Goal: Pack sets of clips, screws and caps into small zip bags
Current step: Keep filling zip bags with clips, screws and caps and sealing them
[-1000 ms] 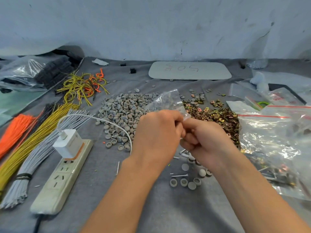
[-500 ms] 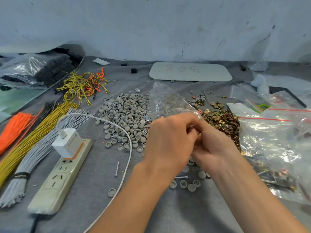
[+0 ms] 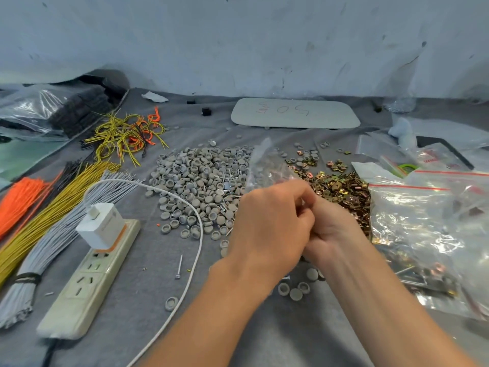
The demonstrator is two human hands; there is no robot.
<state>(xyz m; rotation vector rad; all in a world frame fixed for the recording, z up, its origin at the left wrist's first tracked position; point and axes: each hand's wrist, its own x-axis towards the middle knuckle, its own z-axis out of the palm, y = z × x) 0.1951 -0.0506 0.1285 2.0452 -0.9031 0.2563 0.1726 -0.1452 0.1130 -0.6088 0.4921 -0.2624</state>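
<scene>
A person's left hand (image 3: 270, 223) and right hand (image 3: 333, 229) met above a grey desk (image 3: 132, 300), each grip closed in a pinch on the lower edge of a small zip bag (image 3: 264, 165). The bag stood up crumpled above the knuckles, between a heap of grey caps (image 3: 201, 181) and a heap of brass-coloured clips (image 3: 341, 189).

The bag was held with its body uppermost. If its mouth was the pinched edge and not fully pressed shut, any loosening of either grip could have let the contents drop among the loose caps below and spoil the count. A half-closed seal could also have opened later.

The fingertips were hidden behind the left knuckles, so the seal itself could not be seen. The film was blurred and glinting, and its contents could not be made out. One loose screw (image 3: 179, 266) lay beside a white cable (image 3: 195, 234). Large bags (image 3: 423, 221) ran off the right edge.
</scene>
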